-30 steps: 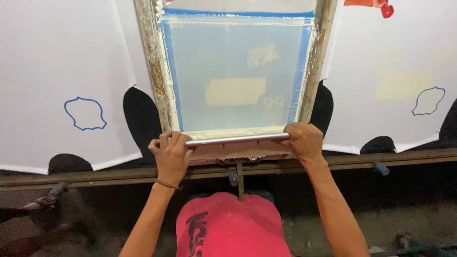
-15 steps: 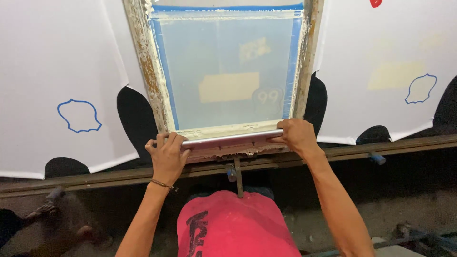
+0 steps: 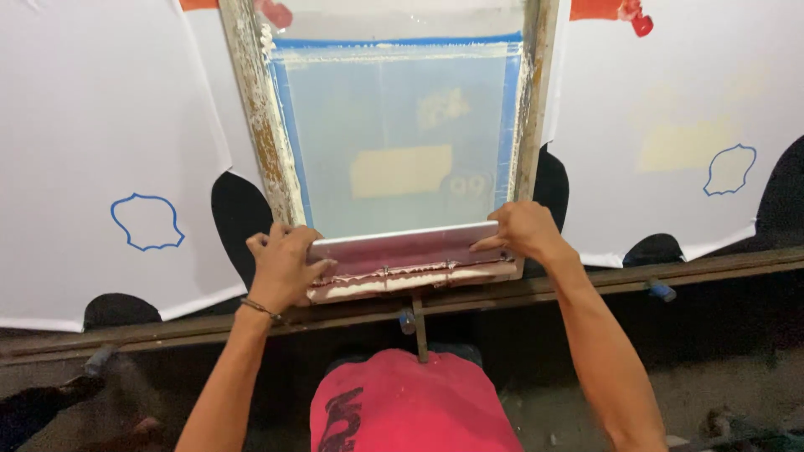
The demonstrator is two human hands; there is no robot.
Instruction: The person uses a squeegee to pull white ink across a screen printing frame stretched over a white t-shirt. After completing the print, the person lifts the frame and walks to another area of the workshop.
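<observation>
Both hands on the squeegee [image 3: 404,249] at the near end of the screen frame [image 3: 266,134]: left hand [image 3: 280,266] fingers wrapped round its left end, right hand [image 3: 517,234] closed over the right end, so pressure looks even across the mesh. White shirts [image 3: 92,125] lie on either side.

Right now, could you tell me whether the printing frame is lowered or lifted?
Lowered: the printing frame lies flat, with both hands, left and right, gripping the squeegee at its near edge.
</observation>
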